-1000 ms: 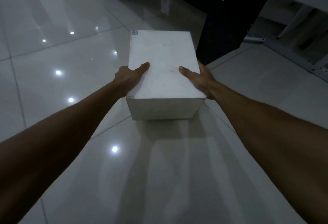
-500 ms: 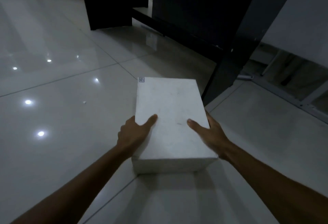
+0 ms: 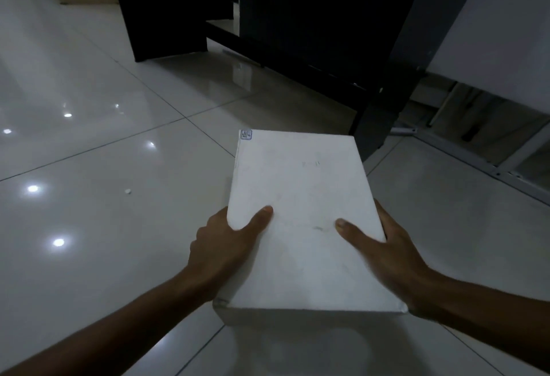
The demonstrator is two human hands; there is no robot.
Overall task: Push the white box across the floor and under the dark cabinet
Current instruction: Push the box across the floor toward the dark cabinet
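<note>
Hands clamp the white box [image 3: 300, 221] on the tiled floor [image 3: 119, 227]: left hand [image 3: 226, 247] and right hand [image 3: 387, 253] grip opposite sides, thumbs on top. Its long axis points ahead at the dark cabinet [image 3: 312, 33], whose low gap lies just beyond, slightly right

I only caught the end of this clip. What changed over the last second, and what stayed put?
The view tilted up, showing more of the dark cabinet. The white box now shows more of its top, and the left hand and right hand sit further along its sides. The grip is unchanged: both hands clamp the box's sides, thumbs on top, and the box is not yet under the cabinet.
</note>
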